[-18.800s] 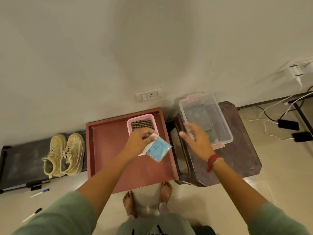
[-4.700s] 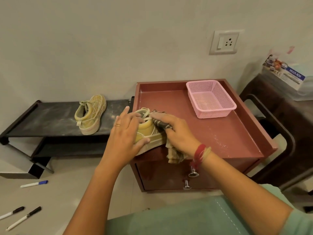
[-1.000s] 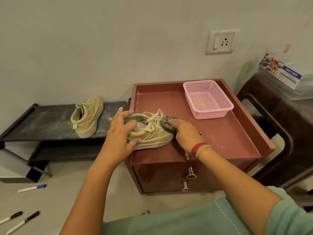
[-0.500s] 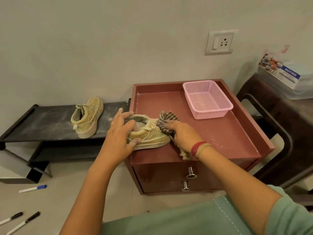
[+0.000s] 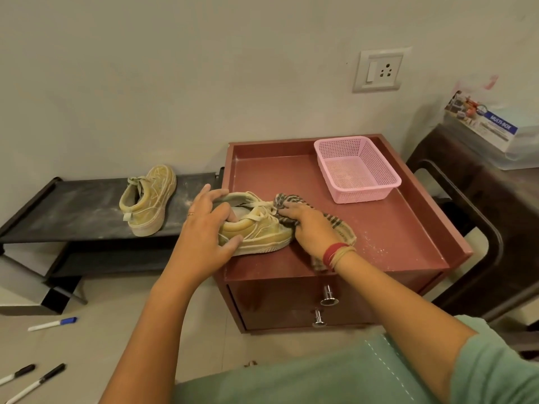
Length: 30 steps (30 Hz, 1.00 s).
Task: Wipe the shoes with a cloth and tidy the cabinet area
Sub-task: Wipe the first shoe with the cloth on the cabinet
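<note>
While the shoe (image 5: 256, 228) sits on its sole near the front left of the cabinet top (image 5: 393, 228), the left hand (image 5: 204, 237) clasps its heel and collar with fingers spread around it, and the right hand (image 5: 309, 225) presses the checked cloth (image 5: 341, 225) flat against the toe end. Light and fairly stiff in the sole but soft in the upper, the shoe should be easiest to steady at the heel, while the limp cloth needs bunching under the palm. A second shoe (image 5: 148, 199) waits on the dusty black rack (image 5: 73, 205).

Yellow shoe (image 5: 256, 231) set upright on red cabinet (image 5: 393, 228) top, checked cloth (image 5: 335, 221) pressed against its toe, second shoe (image 5: 148, 199) laid on black rack (image 5: 73, 211)
</note>
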Tool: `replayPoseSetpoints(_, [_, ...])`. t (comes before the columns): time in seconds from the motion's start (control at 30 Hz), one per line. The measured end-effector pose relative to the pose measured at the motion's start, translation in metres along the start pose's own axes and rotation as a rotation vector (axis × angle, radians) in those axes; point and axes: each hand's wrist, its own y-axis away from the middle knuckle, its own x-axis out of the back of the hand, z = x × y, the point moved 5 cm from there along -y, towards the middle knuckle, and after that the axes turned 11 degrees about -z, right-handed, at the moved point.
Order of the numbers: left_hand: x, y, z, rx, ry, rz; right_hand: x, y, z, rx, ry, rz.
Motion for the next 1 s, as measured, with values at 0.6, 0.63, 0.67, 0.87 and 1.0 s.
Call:
replayPoseSetpoints(0.6, [0.002, 0.001, 0.0, 0.093, -0.084, 0.025, 0.003, 0.012, 0.012, -0.059, -0.063, -0.047])
replayPoseSetpoints(0.63, [0.002, 0.001, 0.0, 0.096, -0.099, 0.03, -0.001, 0.016, 0.006, -0.011, -0.059, -0.091])
replayPoseSetpoints(0.67, [0.002, 0.001, 0.0, 0.103, -0.116, 0.038, -0.005, 0.02, 0.002, 0.029, -0.046, -0.127])
replayPoseSetpoints(0.87, [0.001, 0.0, 0.0, 0.129, -0.145, 0.053, -0.003, 0.016, 0.022, -0.06, -0.015, -0.103])
replayPoseSetpoints(1.0, [0.002, 0.0, -0.001, 0.136, -0.161, 0.066, -0.004, 0.025, 0.017, -0.014, -0.038, -0.126])
